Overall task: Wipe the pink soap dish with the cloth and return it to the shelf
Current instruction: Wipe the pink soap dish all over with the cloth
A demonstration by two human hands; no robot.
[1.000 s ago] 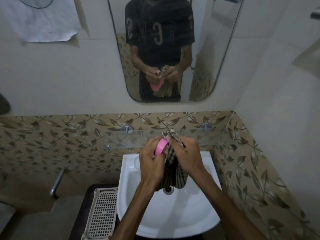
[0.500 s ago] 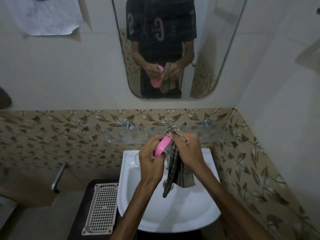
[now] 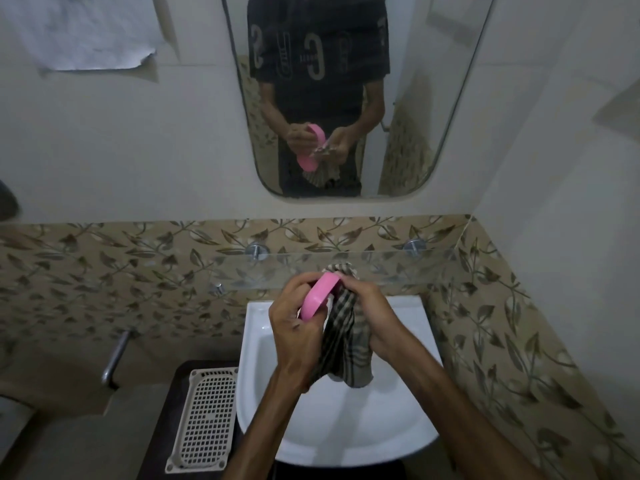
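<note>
Low in the frame, over the white ceramic basin [image 3: 343, 431], both hands are together at the centre. The left hand [image 3: 294, 330] has its fingers curled round the pink oval plastic soap dish [image 3: 318, 296], held on edge and tilted. The right hand [image 3: 367, 317] grips a bunched dark checked cloth [image 3: 343, 344], pressed against the dish's right side, with the cloth's tail hanging down into the basin.

To my eye the wiping is under way. It would go best with the dish kept firmly pinched at its ends while the cloth is worked round the rim and into the hollow, turning the dish bit by bit; wet plastic may slip, so staying over the basin seems wise.

To the lower left lies a white perforated plastic tray [image 3: 204, 420], and further left a metal handle [image 3: 116, 355] sticks out from the wall. Just behind the hands runs the clear glass shelf [image 3: 398, 268] on metal pegs against the leaf-patterned tiles; I see nothing on it blocking the return. Above, the rounded wall mirror [image 3: 415, 98] shows the same grip, and a sheet of white paper [image 3: 86, 32] hangs at upper left.
</note>
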